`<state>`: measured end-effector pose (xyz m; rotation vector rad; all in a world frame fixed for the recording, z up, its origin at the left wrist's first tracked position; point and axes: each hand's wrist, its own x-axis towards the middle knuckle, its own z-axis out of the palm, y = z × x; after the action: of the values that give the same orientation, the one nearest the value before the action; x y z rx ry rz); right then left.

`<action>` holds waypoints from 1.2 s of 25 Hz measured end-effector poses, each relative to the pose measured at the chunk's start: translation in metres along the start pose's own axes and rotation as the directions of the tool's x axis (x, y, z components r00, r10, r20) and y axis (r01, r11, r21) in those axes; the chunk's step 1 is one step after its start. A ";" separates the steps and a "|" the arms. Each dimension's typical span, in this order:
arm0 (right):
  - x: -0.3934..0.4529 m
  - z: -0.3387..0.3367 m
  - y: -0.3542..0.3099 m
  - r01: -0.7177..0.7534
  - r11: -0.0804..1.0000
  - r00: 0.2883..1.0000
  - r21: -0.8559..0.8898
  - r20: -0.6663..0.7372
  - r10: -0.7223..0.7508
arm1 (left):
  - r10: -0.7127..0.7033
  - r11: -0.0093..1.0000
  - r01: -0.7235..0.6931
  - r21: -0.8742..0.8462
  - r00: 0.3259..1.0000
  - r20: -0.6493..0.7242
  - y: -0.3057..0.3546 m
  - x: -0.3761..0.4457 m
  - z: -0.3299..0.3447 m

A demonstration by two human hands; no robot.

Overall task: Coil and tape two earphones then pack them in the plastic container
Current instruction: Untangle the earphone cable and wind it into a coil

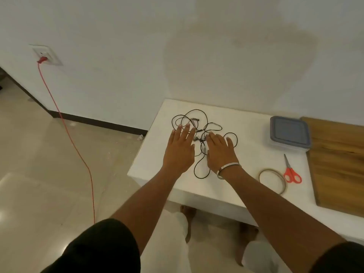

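On the white table [157,154], the two earphones [199,133] lie as one loose black tangle, near the far left corner; the left hand [180,150] and right hand [220,152] rest flat over it, fingers straight, holding nothing. Handling: light, limp, thin cable, likely to snag; take hold at a plug or earbud end, then draw each cable free. The plastic container [289,133] stands lidded, well apart to the right.

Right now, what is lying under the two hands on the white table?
A loose tangle of black earphone cables lies under the left hand and right hand, both flat with straight fingers. Loops show around and between them; the parts beneath the palms are covered.
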<state>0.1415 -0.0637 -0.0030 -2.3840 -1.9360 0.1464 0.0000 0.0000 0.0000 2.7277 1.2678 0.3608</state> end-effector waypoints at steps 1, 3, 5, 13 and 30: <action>0.002 0.004 0.000 -0.016 1.000 1.000 -0.003 0.007 0.016 | -0.003 1.000 0.002 0.025 1.000 0.024 0.000 0.001 0.006; 0.010 0.013 0.003 -0.036 0.999 0.999 0.013 0.010 0.036 | -0.001 0.999 0.000 0.039 0.999 0.039 -0.002 0.006 0.018; 0.018 0.020 0.005 -0.062 0.998 0.997 0.010 0.047 0.062 | 0.017 0.999 -0.020 0.034 0.998 0.066 -0.004 0.009 0.031; 0.050 0.035 0.006 -0.065 0.997 0.998 -0.035 0.017 0.066 | 0.023 0.999 -0.024 0.026 0.999 0.045 -0.017 0.023 0.051; 0.070 0.036 0.011 0.031 0.967 0.999 0.252 -0.016 -0.028 | 0.068 0.976 -0.086 -0.201 0.993 -0.094 -0.019 0.037 0.053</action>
<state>0.1618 0.0025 -0.0422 -2.1868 -1.8219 0.3528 0.0225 0.0407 -0.0491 2.6158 1.0781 0.5896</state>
